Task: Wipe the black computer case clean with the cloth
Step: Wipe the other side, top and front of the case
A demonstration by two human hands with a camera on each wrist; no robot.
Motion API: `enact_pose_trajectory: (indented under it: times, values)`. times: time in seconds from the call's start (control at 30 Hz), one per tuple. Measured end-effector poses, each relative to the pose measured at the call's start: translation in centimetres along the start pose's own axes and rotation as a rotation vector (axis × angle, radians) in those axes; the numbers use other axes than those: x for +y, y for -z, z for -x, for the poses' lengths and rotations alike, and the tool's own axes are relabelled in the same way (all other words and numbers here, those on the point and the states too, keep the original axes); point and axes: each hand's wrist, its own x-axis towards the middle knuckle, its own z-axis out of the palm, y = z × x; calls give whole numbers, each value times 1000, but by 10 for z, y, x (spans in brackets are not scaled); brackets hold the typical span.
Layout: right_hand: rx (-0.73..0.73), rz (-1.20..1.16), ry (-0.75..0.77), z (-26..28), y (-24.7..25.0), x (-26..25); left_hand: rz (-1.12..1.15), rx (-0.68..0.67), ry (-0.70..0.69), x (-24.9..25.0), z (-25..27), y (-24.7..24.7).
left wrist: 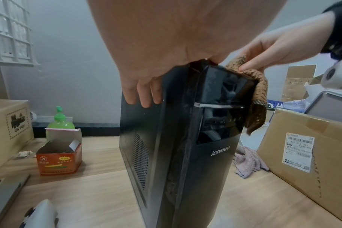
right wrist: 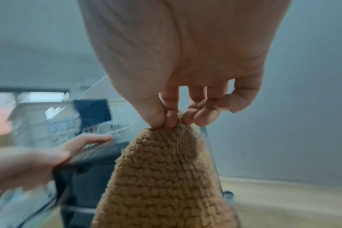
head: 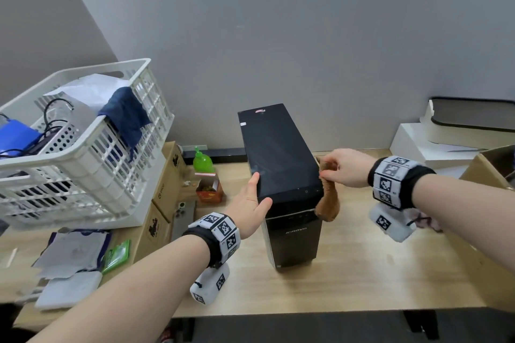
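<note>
The black computer case point(head: 278, 159) stands upright on the wooden table point(head: 362, 273), front panel toward me. My left hand point(head: 255, 203) rests on its top front left corner, with straight fingers point(left wrist: 144, 98) flat down the left side panel. My right hand point(head: 342, 167) pinches a brown knitted cloth point(head: 328, 200) at the case's top right edge. The cloth point(left wrist: 258, 95) hangs down along the upper right side. In the right wrist view, the thumb and fingertips point(right wrist: 172, 118) bunch the cloth's point(right wrist: 162, 177) top, with the case point(right wrist: 84, 169) blurred behind it.
A white basket point(head: 83, 153) of cables and a blue rag sits on cardboard boxes at the left. A green bottle point(head: 203, 161) and a small orange box point(head: 210, 192) stand left of the case. A pink cloth point(left wrist: 248, 160) and a cardboard box point(left wrist: 303, 154) lie to the right.
</note>
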Motion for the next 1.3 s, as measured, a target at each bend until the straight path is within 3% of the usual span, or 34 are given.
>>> enact_pose_trajectory:
  times: [0.1,0.2,0.47,0.7,1.07,1.2,1.3]
  values:
    - [192,-514,-200,7,-13,21,-28,18,12,6,1,3]
    - [242,-700,-249,17,-28,22,5,32,-18,13,5,8]
    - [97,-628,-119,13,-44,3,-119,129,-34,25,-7,16]
    - [58,-602,-103,7,-42,-2,-357,36,-16,32,-4,42]
    - [27,-656,-26,1,-61,-58,-562,-27,44,9,-6,92]
    - [24,-801,-44,8,-66,-48,-659,-35,35,19,-11,87]
    - [114,-981,-107,16,-75,-30,-663,-20,-92,39,-14,71]
